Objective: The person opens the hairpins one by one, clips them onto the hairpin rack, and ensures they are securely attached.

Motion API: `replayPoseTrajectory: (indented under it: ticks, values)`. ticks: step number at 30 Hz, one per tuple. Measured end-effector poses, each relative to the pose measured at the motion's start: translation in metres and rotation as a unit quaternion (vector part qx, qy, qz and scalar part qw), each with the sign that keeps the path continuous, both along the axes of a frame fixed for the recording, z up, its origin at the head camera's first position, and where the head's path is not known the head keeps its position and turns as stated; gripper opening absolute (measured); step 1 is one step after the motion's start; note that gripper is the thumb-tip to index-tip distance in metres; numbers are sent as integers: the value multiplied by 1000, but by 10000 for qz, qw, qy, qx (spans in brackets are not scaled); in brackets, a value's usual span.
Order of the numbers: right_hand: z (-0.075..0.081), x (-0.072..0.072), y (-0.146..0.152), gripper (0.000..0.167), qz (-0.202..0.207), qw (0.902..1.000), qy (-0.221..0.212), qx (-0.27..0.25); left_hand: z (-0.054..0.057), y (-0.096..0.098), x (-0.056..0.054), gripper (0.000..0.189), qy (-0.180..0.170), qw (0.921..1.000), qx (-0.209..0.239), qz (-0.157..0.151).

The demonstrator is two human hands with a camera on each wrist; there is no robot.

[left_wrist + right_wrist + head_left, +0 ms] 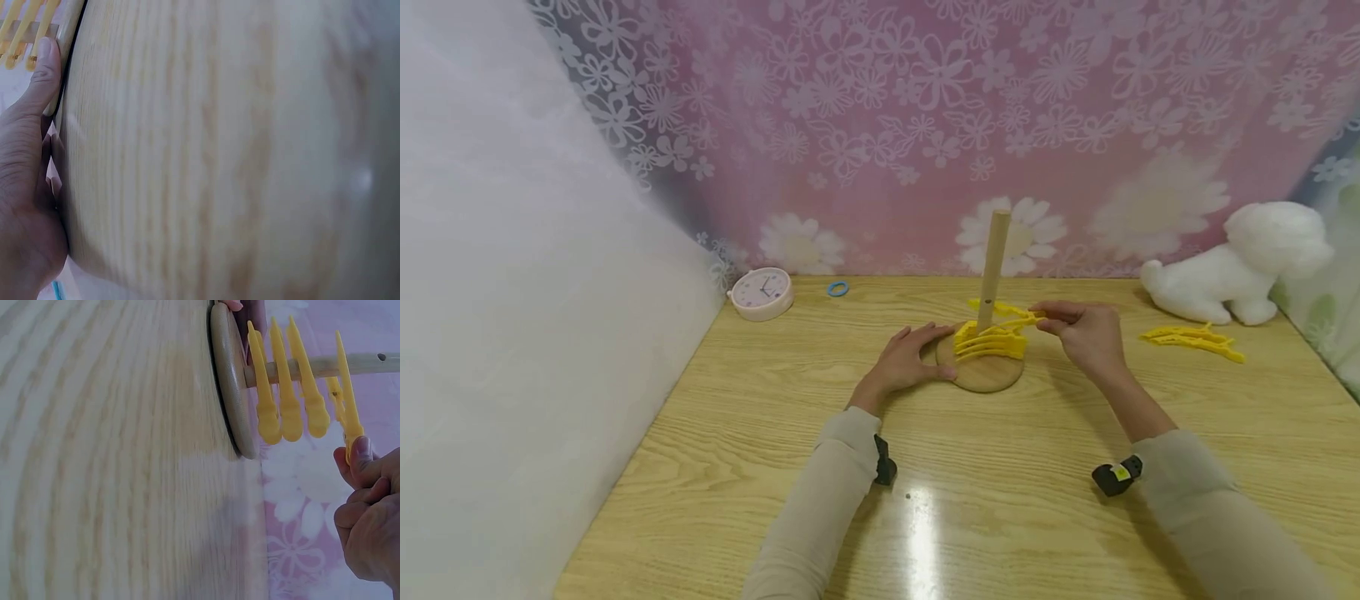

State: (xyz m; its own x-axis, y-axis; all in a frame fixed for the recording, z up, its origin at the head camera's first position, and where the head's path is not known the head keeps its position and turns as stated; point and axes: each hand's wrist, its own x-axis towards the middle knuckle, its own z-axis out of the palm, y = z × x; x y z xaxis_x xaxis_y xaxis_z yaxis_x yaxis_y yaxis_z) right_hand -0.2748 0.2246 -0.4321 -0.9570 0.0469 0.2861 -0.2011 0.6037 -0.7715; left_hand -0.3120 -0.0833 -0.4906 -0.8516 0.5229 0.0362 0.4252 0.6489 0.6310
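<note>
A wooden stand has a round base point(988, 380) and an upright rod point(995, 258). My left hand point(907, 360) grips the left rim of the base, thumb at the front and fingers behind; its thumb point(45, 78) lies along the edge in the left wrist view. Several curved yellow plastic clips point(988, 343) sit stacked around the rod, low over the base. Above them, my right hand point(1086, 337) pinches the end of another yellow clip point(347, 394) between thumb and fingers. Its two sides pass on either side of the rod.
To the right lies a loose yellow clip point(1191, 337), with a white dog figure point(1232, 267) behind it. At the back left are a pink clock point(762, 293) and a blue ring point(838, 288). A floral curtain point(880, 150) hangs behind the wooden table point(760, 467).
</note>
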Motion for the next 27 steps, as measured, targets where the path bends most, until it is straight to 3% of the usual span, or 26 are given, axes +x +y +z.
replayPoseTrajectory:
  ticks: [9, 16, 27]
  values:
    - [-3, -5, -7, 21, 329, 9992, 197, -112, -3, 1, -3, 86, 35, 9998, -116, 132]
    - [-2, -2, -11, 20, 436, 9985, 324, -45, -5, 1, -4, 87, 45, 9998, -154, 68]
    - [-4, -2, -12, 21, 505, 9987, 106, -41, -4, 1, -4, 85, 60, 9999, -102, -14]
